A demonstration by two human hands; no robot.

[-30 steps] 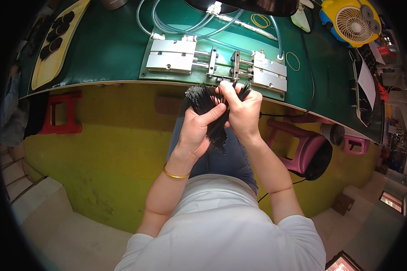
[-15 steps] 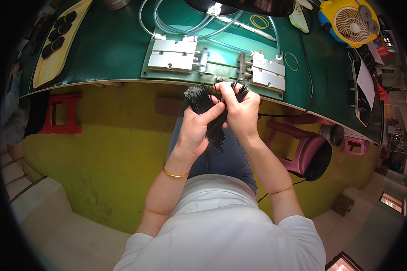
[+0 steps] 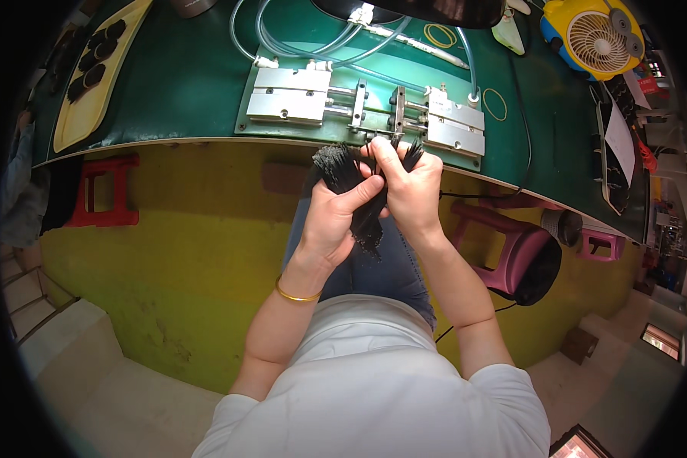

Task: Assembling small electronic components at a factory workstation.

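Note:
A thick bundle of thin black strands (image 3: 368,221) sits in my left hand (image 3: 330,221), its fingers wrapped round it and its thumb across the front. My right hand (image 3: 414,192) is closed on a smaller bunch of black strands (image 3: 412,155), with thumb and forefinger together at the bench edge; whether a single strand is in that pinch I cannot tell. Just beyond the fingertips is a metal clamping fixture with a left air cylinder (image 3: 288,95) and a right air cylinder (image 3: 455,124). Their upright jaws, the left jaw (image 3: 358,103) and the right jaw (image 3: 398,111), face each other across a narrow gap.
Clear air hoses (image 3: 298,49) loop behind the fixture on the green bench (image 3: 183,84). A yellow tray (image 3: 69,130) with several black bundles lies at the left. At the right are a yellow fan (image 3: 597,46) and a rubber band (image 3: 495,104). Pink stool (image 3: 504,248) below.
The fixture's two jaws, blurred and farther apart before, now stand closer together and sharp. Both my hands keep their grip and have shifted very slightly to the right.

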